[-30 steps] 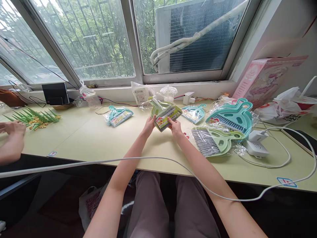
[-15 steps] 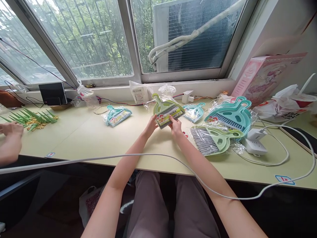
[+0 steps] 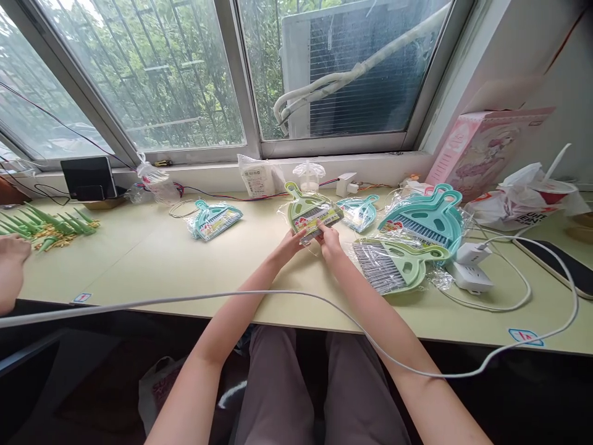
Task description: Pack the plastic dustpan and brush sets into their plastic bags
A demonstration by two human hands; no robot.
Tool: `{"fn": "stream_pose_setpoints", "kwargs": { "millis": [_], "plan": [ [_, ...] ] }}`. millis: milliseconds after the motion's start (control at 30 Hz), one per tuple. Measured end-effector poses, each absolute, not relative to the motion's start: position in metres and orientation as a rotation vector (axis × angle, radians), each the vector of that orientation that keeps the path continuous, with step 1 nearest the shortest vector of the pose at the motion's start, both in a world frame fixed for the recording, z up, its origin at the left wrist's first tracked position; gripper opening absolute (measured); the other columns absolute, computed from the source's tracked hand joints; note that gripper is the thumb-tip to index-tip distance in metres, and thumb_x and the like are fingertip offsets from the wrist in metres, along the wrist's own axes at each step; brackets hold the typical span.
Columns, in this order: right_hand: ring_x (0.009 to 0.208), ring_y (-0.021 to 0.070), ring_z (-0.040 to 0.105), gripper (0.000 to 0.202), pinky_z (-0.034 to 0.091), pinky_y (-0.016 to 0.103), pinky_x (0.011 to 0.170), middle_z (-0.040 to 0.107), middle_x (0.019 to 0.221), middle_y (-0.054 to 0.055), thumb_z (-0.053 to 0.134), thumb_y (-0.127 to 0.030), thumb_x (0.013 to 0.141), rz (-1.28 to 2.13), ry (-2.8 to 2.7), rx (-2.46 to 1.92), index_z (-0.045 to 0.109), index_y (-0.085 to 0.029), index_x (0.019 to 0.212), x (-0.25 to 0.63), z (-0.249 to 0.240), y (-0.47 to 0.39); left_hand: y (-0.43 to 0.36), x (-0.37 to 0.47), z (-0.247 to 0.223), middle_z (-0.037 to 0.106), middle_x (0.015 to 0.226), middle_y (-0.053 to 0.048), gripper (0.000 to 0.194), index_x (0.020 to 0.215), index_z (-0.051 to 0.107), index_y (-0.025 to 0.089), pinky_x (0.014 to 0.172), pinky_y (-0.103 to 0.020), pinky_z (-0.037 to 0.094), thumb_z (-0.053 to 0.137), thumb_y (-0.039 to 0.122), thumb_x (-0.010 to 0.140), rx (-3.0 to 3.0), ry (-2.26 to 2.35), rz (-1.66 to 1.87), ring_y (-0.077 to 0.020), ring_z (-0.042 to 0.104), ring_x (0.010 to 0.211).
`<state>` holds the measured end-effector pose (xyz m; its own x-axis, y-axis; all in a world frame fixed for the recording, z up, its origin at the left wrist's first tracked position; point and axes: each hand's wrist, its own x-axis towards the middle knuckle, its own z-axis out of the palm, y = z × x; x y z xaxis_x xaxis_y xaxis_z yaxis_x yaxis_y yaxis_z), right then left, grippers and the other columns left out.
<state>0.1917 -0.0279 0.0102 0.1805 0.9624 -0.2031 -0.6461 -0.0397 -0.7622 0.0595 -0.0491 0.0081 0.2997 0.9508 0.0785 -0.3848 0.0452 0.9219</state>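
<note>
Both my hands hold a small green dustpan and brush set (image 3: 303,203) in clear wrapping, its handle pointing away from me. My left hand (image 3: 291,242) grips the lower left of the bristle edge. On the lower right side my right hand (image 3: 328,237) pinches the set, thumb on top by the printed label. A larger green dustpan with brush (image 3: 407,267), also wrapped, lies right of my right hand. Behind it are large teal dustpan sets (image 3: 433,213). Small teal sets lie at the left (image 3: 217,220) and just beyond my right hand (image 3: 359,212).
A white cable (image 3: 278,293) crosses in front of me over my forearms. Chargers (image 3: 471,277) and a phone (image 3: 563,267) are on the right. At far left, another person's hand (image 3: 13,266) is beside green pointed pieces (image 3: 46,225). A lidded cup (image 3: 309,176) stands near the window.
The green set in my hands has tipped and shifted slightly, and my left hand has moved a little to the right along its lower edge. The view has shifted slightly.
</note>
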Motion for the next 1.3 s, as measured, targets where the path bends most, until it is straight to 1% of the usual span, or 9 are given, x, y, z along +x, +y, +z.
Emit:
{"fn": "stream_pose_setpoints", "kwargs": {
  "millis": [100,333,533,700,867,1000,1100,1167,1300],
  "plan": [
    [0.089,0.0209,0.075,0.019,0.065,0.034,0.083,0.077,0.082,0.004,0.082,-0.022,0.075,1.391,-0.533,-0.853,0.066,-0.017,0.083,0.189,0.012,-0.029,-0.046,0.052,0.015,0.067,0.130,-0.013,0.064,0.126,0.062,0.019,0.100,-0.044,0.051,0.078,0.055,0.076,1.028,0.651,1.312,-0.0329,0.059,0.126],
    [0.088,0.0226,0.075,0.017,0.064,0.037,0.086,0.078,0.084,0.006,0.081,-0.022,0.077,1.439,-0.627,-0.841,0.068,-0.015,0.084,0.182,0.011,-0.035,-0.045,0.047,0.014,0.074,0.114,-0.010,0.056,0.113,0.066,0.016,0.106,-0.044,0.048,0.089,0.033,0.064,1.002,0.689,1.387,-0.0294,0.065,0.117],
    [0.088,0.0203,0.075,0.014,0.063,0.034,0.087,0.078,0.090,0.007,0.078,-0.023,0.082,1.395,-0.638,-0.864,0.069,-0.015,0.089,0.188,0.013,-0.032,-0.044,0.045,0.011,0.072,0.116,-0.009,0.060,0.119,0.060,0.021,0.088,-0.042,0.057,0.084,0.042,0.068,1.123,0.881,1.238,-0.0279,0.068,0.109],
    [0.082,0.0193,0.074,0.017,0.064,0.034,0.083,0.078,0.090,0.008,0.078,-0.027,0.082,1.416,-0.707,-1.001,0.068,-0.014,0.089,0.193,0.015,-0.032,-0.039,0.035,0.010,0.073,0.108,-0.009,0.063,0.115,0.059,0.020,0.073,-0.037,0.058,0.085,0.045,0.064,1.258,1.024,1.204,-0.0254,0.071,0.092],
    [0.083,0.0177,0.074,0.018,0.065,0.034,0.080,0.078,0.093,0.008,0.070,-0.033,0.090,1.456,-0.856,-1.056,0.068,-0.016,0.094,0.192,0.020,-0.035,-0.034,0.027,0.010,0.074,0.099,-0.008,0.063,0.112,0.060,0.018,0.071,-0.038,0.058,0.085,0.041,0.060,1.231,1.051,1.234,-0.0255,0.070,0.086],
    [0.084,0.0185,0.074,0.025,0.064,0.035,0.082,0.077,0.087,0.009,0.059,-0.038,0.096,1.489,-0.943,-1.049,0.068,-0.016,0.088,0.192,0.025,-0.032,-0.031,0.019,0.012,0.075,0.096,-0.009,0.060,0.110,0.062,0.015,0.073,-0.038,0.058,0.085,0.035,0.058,1.174,1.016,1.253,-0.0275,0.071,0.089],
    [0.088,0.0235,0.074,0.030,0.061,0.042,0.089,0.076,0.087,0.012,0.055,-0.039,0.097,1.191,-1.120,-1.165,0.069,-0.015,0.085,0.201,0.028,-0.031,-0.027,0.004,0.015,0.075,0.095,-0.008,0.056,0.110,0.064,0.015,0.078,-0.038,0.058,0.083,0.027,0.059,1.098,1.015,1.321,-0.0269,0.071,0.093],
    [0.107,0.0274,0.069,0.025,0.053,0.048,0.101,0.074,0.107,0.014,0.052,-0.031,0.097,0.787,-1.323,-1.191,0.073,-0.017,0.095,0.208,0.029,-0.033,-0.025,-0.010,0.018,0.075,0.092,-0.006,0.051,0.110,0.066,0.016,0.083,-0.038,0.058,0.079,0.021,0.061,1.013,1.033,1.371,-0.0254,0.071,0.094],
    [0.147,0.0279,0.036,0.039,0.018,0.058,0.122,0.053,0.149,0.004,0.051,-0.009,0.091,0.177,-1.762,-1.117,0.072,-0.030,0.117,0.218,0.027,-0.038,-0.022,-0.041,0.018,0.074,0.082,-0.006,0.035,0.100,0.070,0.014,0.085,-0.036,0.058,0.074,0.014,0.065,0.894,1.055,1.360,-0.0226,0.071,0.087]
  ]
}}
